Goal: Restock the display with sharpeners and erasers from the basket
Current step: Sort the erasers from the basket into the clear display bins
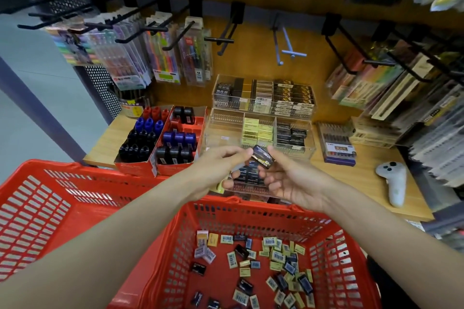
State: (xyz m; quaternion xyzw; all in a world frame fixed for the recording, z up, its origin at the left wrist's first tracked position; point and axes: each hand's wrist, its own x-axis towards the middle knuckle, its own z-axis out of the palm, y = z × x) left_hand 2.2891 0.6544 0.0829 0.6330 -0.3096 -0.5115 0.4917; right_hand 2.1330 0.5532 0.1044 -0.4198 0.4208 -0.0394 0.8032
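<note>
A black eraser with white lettering is held between both hands above the shelf's front edge. My left hand pinches its left end. My right hand cups it from the right and below, fingers curled around it. Under the hands a clear tray holds dark erasers. The red basket below contains several loose erasers, yellow, black and blue. On the shelf, clear display trays hold yellow and black erasers. Red cardboard boxes to the left hold black, blue and red sharpeners.
A second red basket stands at the left. A white controller lies on the wooden shelf at the right, near a box of pens. Black hooks with pen packs hang above.
</note>
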